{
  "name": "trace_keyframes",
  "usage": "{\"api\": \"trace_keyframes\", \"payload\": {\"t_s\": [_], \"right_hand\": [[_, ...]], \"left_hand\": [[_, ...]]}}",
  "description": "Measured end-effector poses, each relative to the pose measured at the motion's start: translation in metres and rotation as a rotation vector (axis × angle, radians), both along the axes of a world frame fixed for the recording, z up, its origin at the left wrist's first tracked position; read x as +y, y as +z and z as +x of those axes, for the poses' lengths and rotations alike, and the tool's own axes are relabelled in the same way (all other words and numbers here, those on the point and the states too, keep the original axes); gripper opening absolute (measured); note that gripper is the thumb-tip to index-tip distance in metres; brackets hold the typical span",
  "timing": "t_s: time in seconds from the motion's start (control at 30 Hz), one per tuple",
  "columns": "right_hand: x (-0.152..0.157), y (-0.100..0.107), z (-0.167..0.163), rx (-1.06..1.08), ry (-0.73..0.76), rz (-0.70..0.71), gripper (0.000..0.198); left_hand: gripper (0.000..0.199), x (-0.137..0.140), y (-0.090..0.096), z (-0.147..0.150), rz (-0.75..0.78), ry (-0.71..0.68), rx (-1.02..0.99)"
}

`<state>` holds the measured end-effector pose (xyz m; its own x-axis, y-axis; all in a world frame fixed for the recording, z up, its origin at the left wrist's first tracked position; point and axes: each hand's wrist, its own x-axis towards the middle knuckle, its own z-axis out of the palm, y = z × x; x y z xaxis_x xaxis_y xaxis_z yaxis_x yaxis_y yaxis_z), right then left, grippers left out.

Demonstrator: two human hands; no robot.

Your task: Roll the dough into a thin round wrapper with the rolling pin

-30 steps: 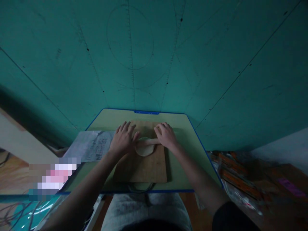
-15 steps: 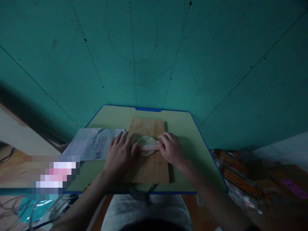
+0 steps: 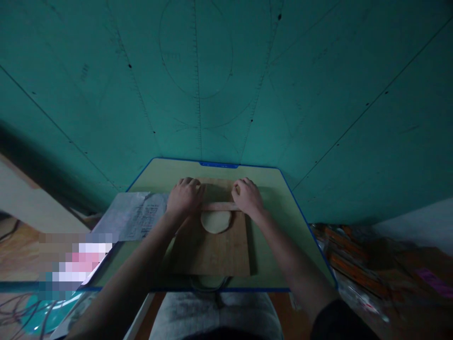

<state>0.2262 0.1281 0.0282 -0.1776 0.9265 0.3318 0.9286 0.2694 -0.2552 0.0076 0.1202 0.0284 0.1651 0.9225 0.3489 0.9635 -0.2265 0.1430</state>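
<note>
A flat, pale round of dough [image 3: 215,223] lies on a wooden cutting board [image 3: 215,257]. Along its far edge rests a wooden rolling pin [image 3: 220,206], set crosswise. My left hand [image 3: 186,195] is curled over the pin's left end, and my right hand [image 3: 248,196] over its right end. Both sets of fingers are bent forward past the pin, and the palms hide its ends. Whether the pin presses on the dough's far rim or sits just beyond it I cannot tell.
The board lies on a small pale green table [image 3: 272,255] with a blue edge, against a green wall [image 3: 219,94]. Printed paper sheets [image 3: 138,215] lie on the left. Orange-and-clear packages [image 3: 354,264] are piled at the right. Cables and a teal basin [image 3: 53,311] sit lower left.
Both hands have moved forward with the rolling pin, from the middle of the dough to its far edge. More of the dough now shows, and my fingers are more curled.
</note>
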Motion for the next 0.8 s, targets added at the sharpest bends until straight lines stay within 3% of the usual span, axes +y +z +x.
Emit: {"api": "trace_keyframes", "payload": {"t_s": [0.27,0.37,0.47,0.7,0.8], "right_hand": [[-0.085,-0.014,0.015,-0.035,0.254,0.053,0.024],[-0.098,-0.017,0.017,-0.071,0.292,0.050,0.027],[-0.086,-0.017,0.014,-0.089,0.257,0.043,0.029],[-0.024,-0.005,0.003,-0.063,0.091,-0.004,0.029],[-0.011,0.000,0.000,-0.068,0.033,-0.020,0.030]], "left_hand": [[0.034,-0.092,-0.010,-0.003,0.010,-0.211,0.065],[0.037,-0.104,-0.010,-0.003,0.029,-0.262,0.078],[0.042,-0.092,-0.007,0.000,0.035,-0.221,0.100],[0.046,-0.026,0.005,0.010,-0.056,-0.036,0.123],[0.045,-0.008,0.009,0.012,-0.102,-0.005,0.118]]}}
